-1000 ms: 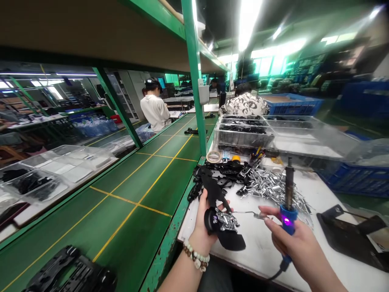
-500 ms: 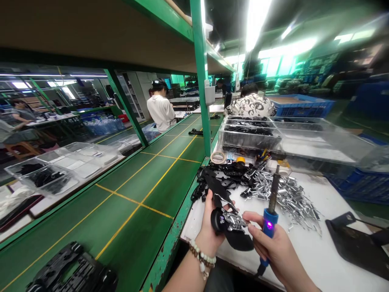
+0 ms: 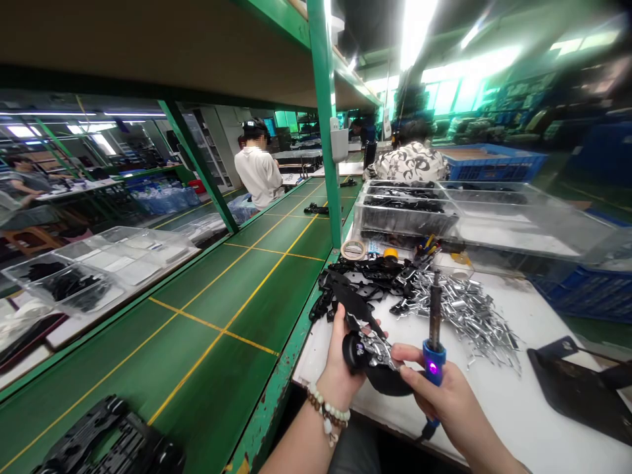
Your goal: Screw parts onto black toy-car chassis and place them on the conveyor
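My left hand (image 3: 340, 368) is closed around a black plastic part (image 3: 351, 299) that has a round, wheel-like end and a broad dark flap. Small silver metal pieces (image 3: 378, 349) lie on this part. A blue-handled soldering iron (image 3: 433, 362) stands nearly upright in my right hand (image 3: 451, 395), its dark tip pointing up and a purple light glowing on the handle. The thumb and forefinger of that hand meet at the edge of the silver pieces; whether they pinch one I cannot make out.
Beyond my hands lie a heap of silver metal pieces (image 3: 461, 309) and black plastic parts (image 3: 365, 276). Clear bins (image 3: 409, 220) stand behind them. On the left runs a green conveyor (image 3: 237, 283) carrying a black chassis (image 3: 108, 441). A green post (image 3: 326, 131) rises beside the table.
My right hand and the soldering iron have shifted slightly left, toward the black part. My left hand keeps its hold. The whole view has moved a little.
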